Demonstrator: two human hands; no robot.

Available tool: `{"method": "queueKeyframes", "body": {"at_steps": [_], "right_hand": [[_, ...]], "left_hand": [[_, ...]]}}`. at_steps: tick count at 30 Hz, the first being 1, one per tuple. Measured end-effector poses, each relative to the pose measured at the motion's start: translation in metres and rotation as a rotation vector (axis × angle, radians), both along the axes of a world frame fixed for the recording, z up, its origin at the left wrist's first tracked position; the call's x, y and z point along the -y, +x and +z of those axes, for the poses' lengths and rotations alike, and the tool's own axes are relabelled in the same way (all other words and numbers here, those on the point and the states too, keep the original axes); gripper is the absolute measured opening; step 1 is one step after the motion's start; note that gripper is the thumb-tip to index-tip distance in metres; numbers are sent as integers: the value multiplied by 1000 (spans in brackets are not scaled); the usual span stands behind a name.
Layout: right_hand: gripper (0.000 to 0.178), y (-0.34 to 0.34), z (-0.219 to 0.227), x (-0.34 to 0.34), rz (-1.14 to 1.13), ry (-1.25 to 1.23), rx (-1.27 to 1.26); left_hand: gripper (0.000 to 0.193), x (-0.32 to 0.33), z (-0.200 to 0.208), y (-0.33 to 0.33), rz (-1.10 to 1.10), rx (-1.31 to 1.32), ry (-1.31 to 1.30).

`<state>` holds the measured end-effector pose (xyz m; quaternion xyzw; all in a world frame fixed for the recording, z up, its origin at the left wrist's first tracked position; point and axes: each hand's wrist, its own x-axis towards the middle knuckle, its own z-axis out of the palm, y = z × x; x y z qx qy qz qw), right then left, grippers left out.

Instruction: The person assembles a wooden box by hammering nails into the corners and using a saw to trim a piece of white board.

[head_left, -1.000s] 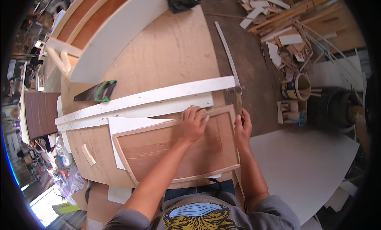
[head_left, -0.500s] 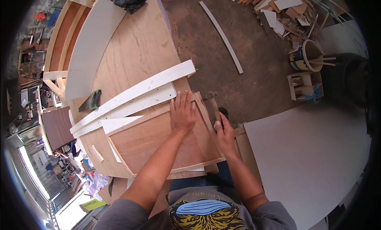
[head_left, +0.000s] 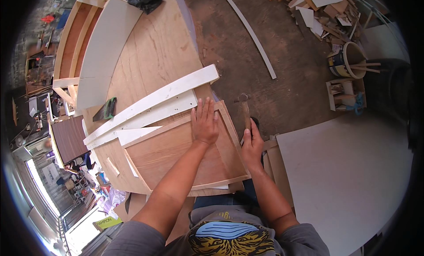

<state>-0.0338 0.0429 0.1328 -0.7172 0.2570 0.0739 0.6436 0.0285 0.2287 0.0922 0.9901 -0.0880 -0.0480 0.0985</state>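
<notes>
My left hand (head_left: 205, 127) lies flat with fingers stretched out near the far right corner of a framed plywood panel (head_left: 168, 155). Light wooden strips border the panel, which rests on the plywood worktable (head_left: 154, 48). Just off the panel's right edge, my right hand (head_left: 252, 150) is closed round the wooden handle of a hammer (head_left: 246, 112). The hammer's head points away from me, above the floor. Beyond the panel lie two long white boards (head_left: 163, 97), one partly over the other. A handsaw with a black and green handle (head_left: 106, 109) sits left of them.
A large white sheet (head_left: 340, 167) stands at my right. Farther off are a bucket (head_left: 338, 65) with sticks, a wooden box (head_left: 332, 97) and a heap of wood offcuts (head_left: 324, 17). A white strip (head_left: 254, 37) lies on the floor. A curved white panel (head_left: 99, 48) occupies the far left.
The hammer's head has swung away from the panel's edge, slightly right and farther from me. My left hand stays flat on the panel. The view has shifted slightly.
</notes>
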Motion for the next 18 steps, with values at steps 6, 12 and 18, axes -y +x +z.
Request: {"method": "queueKeyframes", "body": {"at_steps": [6,12,18], "right_hand": [[43,4,5,5,56,24,-5],[42,6,8,10,141,-7,-62],[41,6,9,14,157,-23,-55]], "left_hand": [[63,3,5,1,-2,-21,-4],[65,2,4,0,6,-42,4],[64,1,6,0,7,-51,-5]]}}
